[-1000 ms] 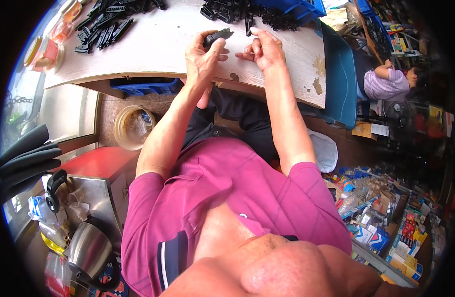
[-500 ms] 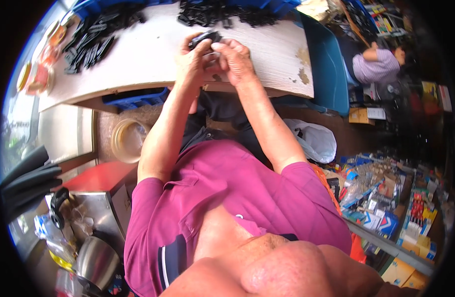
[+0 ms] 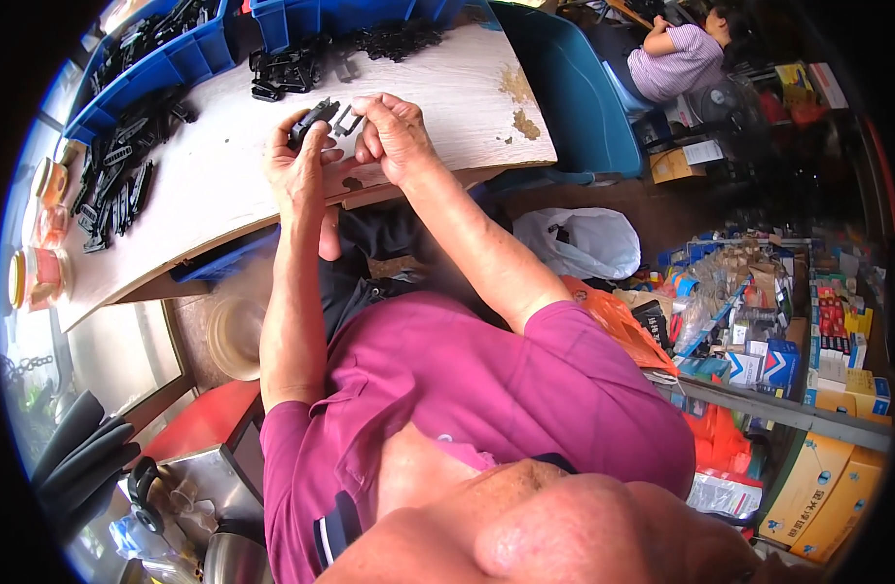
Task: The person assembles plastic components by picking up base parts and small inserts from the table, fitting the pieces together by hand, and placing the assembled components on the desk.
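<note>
Over the near part of the white worktable [image 3: 209, 185], my left hand [image 3: 296, 173] is closed around a black plastic part [image 3: 316, 121], thumb against its side. Just to the right, my right hand [image 3: 397, 136] pinches a small black U-shaped piece [image 3: 347, 122] between thumb and fingertips. A narrow gap separates the two pieces. Past my hands lie a heap of black plastic parts [image 3: 284, 72] and a pile of smaller black pieces [image 3: 399, 39]. Long black parts [image 3: 116, 185] are scattered at the table's left.
Blue bins [image 3: 196, 60] line the table's far edge, the left one full of black parts. Jars [image 3: 42, 276] stand at the left edge. A teal tub [image 3: 574, 97] adjoins the right end. Beyond it sits another person [image 3: 676, 63]. A white plastic bag [image 3: 584, 243] rests on the floor.
My hands have moved apart, and the small U-shaped piece now shows in my right fingers. The whole view has swung, so the table appears farther left and more of the blue bins shows.
</note>
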`<state>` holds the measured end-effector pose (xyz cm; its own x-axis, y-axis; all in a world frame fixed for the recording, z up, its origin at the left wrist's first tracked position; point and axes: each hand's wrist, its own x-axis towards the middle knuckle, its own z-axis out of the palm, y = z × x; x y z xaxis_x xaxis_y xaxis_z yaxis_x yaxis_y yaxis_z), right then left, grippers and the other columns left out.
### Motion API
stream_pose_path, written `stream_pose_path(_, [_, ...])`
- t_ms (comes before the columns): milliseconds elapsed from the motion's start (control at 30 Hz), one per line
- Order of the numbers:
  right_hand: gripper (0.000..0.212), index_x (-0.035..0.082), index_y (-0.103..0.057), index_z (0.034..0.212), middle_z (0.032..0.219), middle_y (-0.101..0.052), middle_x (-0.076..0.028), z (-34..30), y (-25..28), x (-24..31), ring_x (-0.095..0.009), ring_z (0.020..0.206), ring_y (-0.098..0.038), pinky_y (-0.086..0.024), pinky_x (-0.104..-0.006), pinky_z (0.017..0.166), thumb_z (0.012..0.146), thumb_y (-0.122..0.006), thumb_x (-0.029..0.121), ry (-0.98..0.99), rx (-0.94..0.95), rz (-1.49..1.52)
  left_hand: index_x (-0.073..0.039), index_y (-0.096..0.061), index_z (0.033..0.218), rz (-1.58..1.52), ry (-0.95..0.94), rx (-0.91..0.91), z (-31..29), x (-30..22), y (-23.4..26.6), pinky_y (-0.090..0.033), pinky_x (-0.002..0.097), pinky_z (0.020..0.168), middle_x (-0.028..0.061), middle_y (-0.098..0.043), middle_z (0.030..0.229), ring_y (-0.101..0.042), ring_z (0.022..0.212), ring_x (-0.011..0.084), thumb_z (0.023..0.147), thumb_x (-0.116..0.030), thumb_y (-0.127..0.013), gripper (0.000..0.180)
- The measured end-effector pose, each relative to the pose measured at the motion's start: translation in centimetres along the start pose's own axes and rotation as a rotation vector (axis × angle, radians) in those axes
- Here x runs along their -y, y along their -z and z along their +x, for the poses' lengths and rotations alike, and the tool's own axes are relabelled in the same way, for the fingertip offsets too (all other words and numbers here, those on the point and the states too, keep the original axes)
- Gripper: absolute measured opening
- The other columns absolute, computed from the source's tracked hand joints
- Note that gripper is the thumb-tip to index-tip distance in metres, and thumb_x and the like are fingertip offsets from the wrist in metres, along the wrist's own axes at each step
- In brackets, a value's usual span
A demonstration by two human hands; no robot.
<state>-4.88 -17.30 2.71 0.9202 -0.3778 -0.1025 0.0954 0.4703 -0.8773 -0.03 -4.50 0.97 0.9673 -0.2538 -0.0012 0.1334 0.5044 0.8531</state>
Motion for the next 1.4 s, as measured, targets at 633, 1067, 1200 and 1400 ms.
stream_pose_path(633, [0.014, 0.005, -0.065, 0.081, 0.047, -0.046, 0.002, -0.4, -0.5, 0.5, -0.007, 0.035, -0.039, -0.038, -0.0240, 0.036, 0.087, -0.069, 0.016, 0.125, -0.073, -0.029, 0.000, -0.062, 0.108, 0.509, -0.164, 0.229, -0.5, 1.0, 0.0, -0.048, 0.0232, 0.055, 0.0015, -0.059, 0.077, -0.054, 0.066, 0.0067, 0.086, -0.011, -0.067, 0.025])
stream_pose_path(1067, [0.017, 0.003, -0.065, 0.082, 0.047, -0.046, 0.003, 0.1, -0.1, 0.2, -0.006, 0.034, -0.040, -0.037, -0.0238, 0.033, 0.085, -0.071, 0.018, 0.156, -0.099, -0.033, 0.003, -0.061, 0.105, 0.525, -0.167, 0.231, -0.8, 0.0, -0.8, -0.050, 0.0262, 0.048, 0.0069, -0.061, 0.073, -0.059, 0.058, 0.0114, 0.085, -0.013, -0.066, 0.026])
stream_pose_path(1200, [0.019, 0.002, -0.066, 0.084, 0.048, -0.045, 0.002, 0.0, -0.2, -0.2, -0.007, 0.035, -0.037, -0.038, -0.0241, 0.035, 0.086, -0.071, 0.020, 0.163, -0.065, -0.028, 0.001, -0.060, 0.105, 0.568, -0.177, 0.207, -0.8, 0.2, -0.1, -0.051, 0.0264, 0.047, 0.0075, -0.063, 0.073, -0.062, 0.060, 0.0125, 0.085, -0.014, -0.068, 0.026])
stream_pose_path(1400, [0.018, 0.002, -0.066, 0.084, 0.049, -0.045, 0.002, -0.1, -0.2, 0.0, -0.008, 0.037, -0.038, -0.039, -0.0247, 0.036, 0.086, -0.071, 0.019, 0.176, -0.052, -0.020, -0.001, -0.062, 0.106, 0.534, -0.087, 0.206, -1.0, -0.6, -0.3, -0.048, 0.0259, 0.062, 0.0034, -0.060, 0.077, -0.055, 0.071, 0.0097, 0.085, -0.019, -0.071, 0.029])
